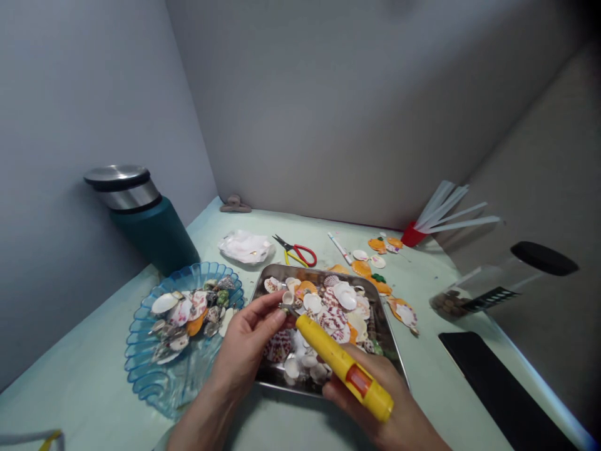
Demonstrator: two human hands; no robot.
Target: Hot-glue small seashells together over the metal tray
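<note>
My left hand (251, 332) pinches a small pale shell (288, 298) between thumb and fingertips. A yellow glue gun (328, 347) is gripped in my right hand (375, 382), its narrow tip close to that shell; whether they touch I cannot tell. Both hands are over a metal tray (399, 366) full of mixed shells (334, 319), some white, some orange, some speckled purple. Left of the tray stands a blue scalloped plate (141, 369) with more shells and small snail shells (213, 313) on it.
Behind the tray lie red-handled scissors (306, 255), a white crumpled packet (246, 246) and a marker (339, 247). Decorated orange shells (361, 269) are to the right. A teal bottle (154, 232), a red cup of glue sticks (414, 235), a clear jar (483, 288) and a phone (498, 382) surround these.
</note>
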